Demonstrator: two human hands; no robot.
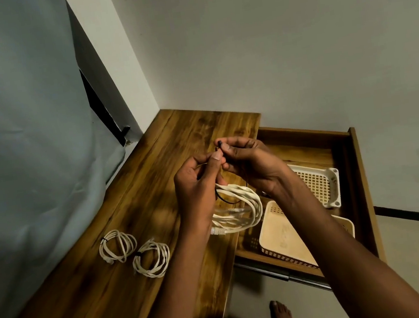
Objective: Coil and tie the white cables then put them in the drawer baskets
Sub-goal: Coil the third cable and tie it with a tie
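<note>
Left hand (196,185) and right hand (251,165) meet mid-frame, fingers (215,158) pinched on a thin black tie (226,201) looped round a white cable coil (240,212) hanging under them above the wooden surface (154,193). Two tied coils (118,245) (151,258) lie lower left on the surface; cream baskets (317,186) (281,235) sit in the open drawer (361,191) at right.

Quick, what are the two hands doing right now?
Left hand: holds the white cable coil.
Right hand: pinches the black tie.
</note>
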